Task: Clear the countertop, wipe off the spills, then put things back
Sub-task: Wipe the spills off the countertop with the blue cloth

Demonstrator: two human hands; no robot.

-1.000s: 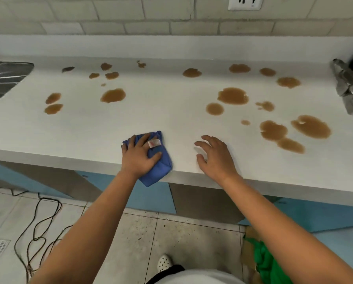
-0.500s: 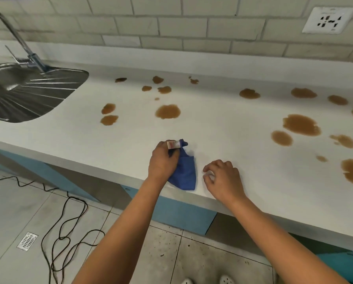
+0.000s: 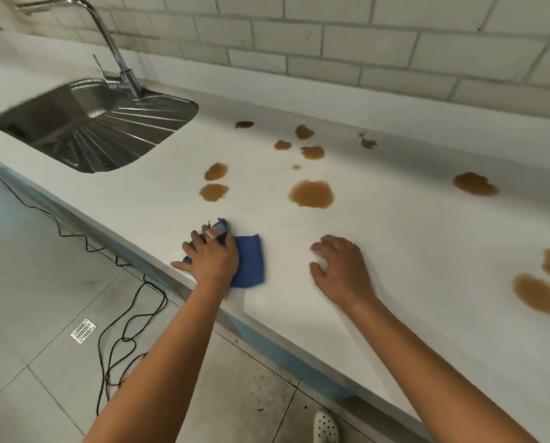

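Pressing blue cloth (image 3: 247, 263) flat, left hand (image 3: 213, 257), long axis toward wall

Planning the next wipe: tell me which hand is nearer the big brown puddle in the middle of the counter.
Right, narrowly. The right hand rests on the countertop just below the big puddle; the left hand, pressing the blue cloth, lies farther down and to its left.

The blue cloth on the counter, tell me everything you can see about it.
The blue cloth is a small, soft-looking rag of solid blue, crumpled at its far corner, lying flat on the white countertop near the front edge. The left hand presses down on its left part with fingers spread, covering about half of it. A pale tag shows by the fingers. It touches none of the brown spills; the right hand rests apart from it.
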